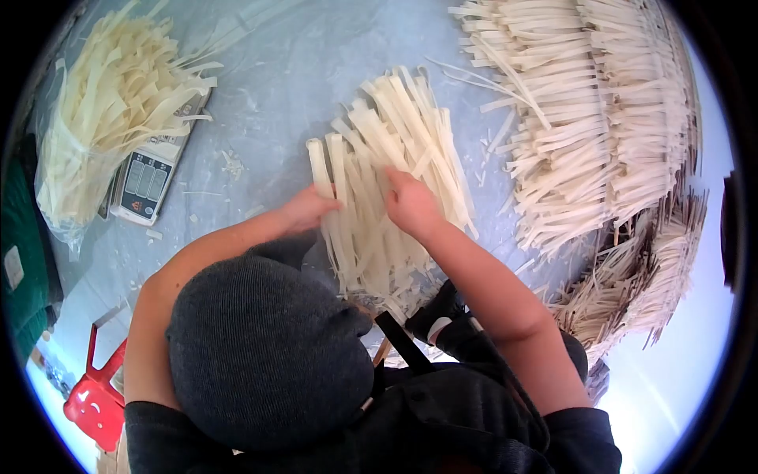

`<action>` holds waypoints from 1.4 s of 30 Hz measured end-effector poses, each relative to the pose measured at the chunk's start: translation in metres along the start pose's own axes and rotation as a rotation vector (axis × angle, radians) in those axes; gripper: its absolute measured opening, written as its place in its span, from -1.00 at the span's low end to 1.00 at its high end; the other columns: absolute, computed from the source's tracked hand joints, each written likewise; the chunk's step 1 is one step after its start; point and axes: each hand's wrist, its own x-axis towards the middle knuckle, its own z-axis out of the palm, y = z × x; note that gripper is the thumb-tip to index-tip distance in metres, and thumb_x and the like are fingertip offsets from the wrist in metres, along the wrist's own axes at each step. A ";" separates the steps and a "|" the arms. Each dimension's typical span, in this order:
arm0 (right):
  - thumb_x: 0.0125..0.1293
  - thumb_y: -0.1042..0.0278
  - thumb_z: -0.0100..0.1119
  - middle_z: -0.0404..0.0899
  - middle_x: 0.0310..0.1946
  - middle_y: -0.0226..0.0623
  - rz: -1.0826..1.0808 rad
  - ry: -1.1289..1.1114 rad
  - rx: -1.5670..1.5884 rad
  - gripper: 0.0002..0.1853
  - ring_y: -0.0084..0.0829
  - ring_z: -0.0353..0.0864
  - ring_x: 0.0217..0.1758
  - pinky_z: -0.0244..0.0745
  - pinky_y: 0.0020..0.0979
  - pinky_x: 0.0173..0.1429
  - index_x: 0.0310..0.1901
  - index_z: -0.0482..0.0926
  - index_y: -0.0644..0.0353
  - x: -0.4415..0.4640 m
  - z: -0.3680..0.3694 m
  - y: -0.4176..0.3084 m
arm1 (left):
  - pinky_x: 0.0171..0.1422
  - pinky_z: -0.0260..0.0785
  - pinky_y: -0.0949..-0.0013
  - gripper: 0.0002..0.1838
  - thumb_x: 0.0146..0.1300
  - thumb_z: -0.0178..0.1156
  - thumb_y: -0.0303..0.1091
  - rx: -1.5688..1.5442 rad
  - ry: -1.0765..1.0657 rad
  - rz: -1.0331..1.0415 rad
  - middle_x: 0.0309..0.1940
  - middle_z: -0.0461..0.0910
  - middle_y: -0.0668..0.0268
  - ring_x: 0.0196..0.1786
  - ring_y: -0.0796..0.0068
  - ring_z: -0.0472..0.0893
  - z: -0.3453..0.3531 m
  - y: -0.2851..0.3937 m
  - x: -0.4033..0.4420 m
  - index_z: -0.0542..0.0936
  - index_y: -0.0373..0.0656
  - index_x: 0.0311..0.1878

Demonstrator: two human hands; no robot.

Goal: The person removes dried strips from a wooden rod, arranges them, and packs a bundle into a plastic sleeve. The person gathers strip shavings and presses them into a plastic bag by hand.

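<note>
A loose bundle of wide, flat, cream-coloured dried strips (379, 142), resembling broad dry noodles, lies fanned out in front of me. My left hand (312, 208) is closed around strips at the bundle's left edge, its thumb lying over them. On the right part of the same bundle, my right hand (412, 203) has its fingers curled in and pressed on the strips. Its fingertips are partly hidden, so how many strips it pinches is unclear. Short broken bits lie at the bundle's near end.
At upper left, a clear plastic bag (59, 186) full of similar strips leans on a digital scale (146, 186). Stacked rows of strips (560, 118) fill the right side. A red plastic stool (99, 403) stands at lower left. Crumbs dot the bluish sheet (268, 103).
</note>
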 end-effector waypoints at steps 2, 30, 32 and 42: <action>0.23 0.43 0.04 0.59 -0.08 0.11 -0.020 0.011 -0.036 -0.59 0.04 0.60 0.00 0.49 -0.07 0.10 0.14 0.47 0.31 -0.005 -0.003 -0.004 | 0.33 0.44 0.21 -0.48 0.37 0.15 -0.51 -0.023 -0.013 0.012 0.23 0.51 0.27 0.25 0.38 0.53 0.002 -0.003 -0.002 0.37 -0.02 0.38; 0.22 0.32 0.15 0.52 0.12 -0.01 -0.282 0.271 0.041 -0.55 0.01 0.57 0.06 0.49 -0.08 0.11 0.15 0.48 0.23 0.040 0.052 -0.032 | 0.14 0.44 0.31 -0.50 0.29 0.34 -0.14 -0.118 0.307 0.127 0.00 0.65 0.21 0.01 0.35 0.63 -0.039 -0.037 -0.026 0.57 -0.32 0.14; 0.23 0.28 0.14 0.51 0.15 0.00 -0.264 0.339 -0.028 -0.53 0.01 0.55 0.08 0.48 -0.08 0.14 0.18 0.46 0.23 0.038 0.059 -0.032 | 0.14 0.44 0.31 -0.51 0.29 0.33 -0.15 -0.139 0.313 0.114 0.01 0.64 0.20 0.01 0.35 0.63 -0.036 -0.035 -0.032 0.57 -0.32 0.15; 0.28 0.26 0.07 0.62 -0.04 0.04 -0.324 0.198 0.278 -0.69 0.06 0.58 0.02 0.48 -0.08 0.15 -0.02 0.59 0.20 0.007 0.089 -0.044 | 0.21 0.42 0.29 -0.47 0.29 0.33 -0.15 -0.209 0.222 0.234 0.04 0.61 0.22 0.09 0.36 0.60 -0.032 -0.029 -0.050 0.50 -0.27 0.21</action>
